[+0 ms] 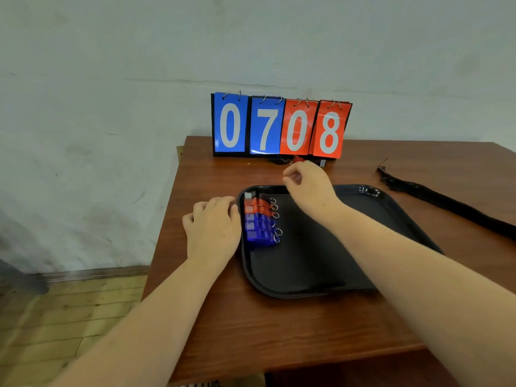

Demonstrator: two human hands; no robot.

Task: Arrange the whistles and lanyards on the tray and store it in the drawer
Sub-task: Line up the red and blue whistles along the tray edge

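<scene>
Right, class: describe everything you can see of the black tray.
The black rectangular plastic-looking tray has rounded corners and a raised glossy rim. It lies flat on the brown wooden table. A row of red and blue whistles lies at its left end. The left hand rests beside its left rim.

Glossy plastic tray (368, 192), wood-grain table (279, 331), prob. translucent plastic whistles (258, 219).

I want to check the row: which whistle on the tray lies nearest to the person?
The blue whistle at the row's near end; the other blue whistles and the red whistles lie beyond it, toward the scoreboard.
</scene>
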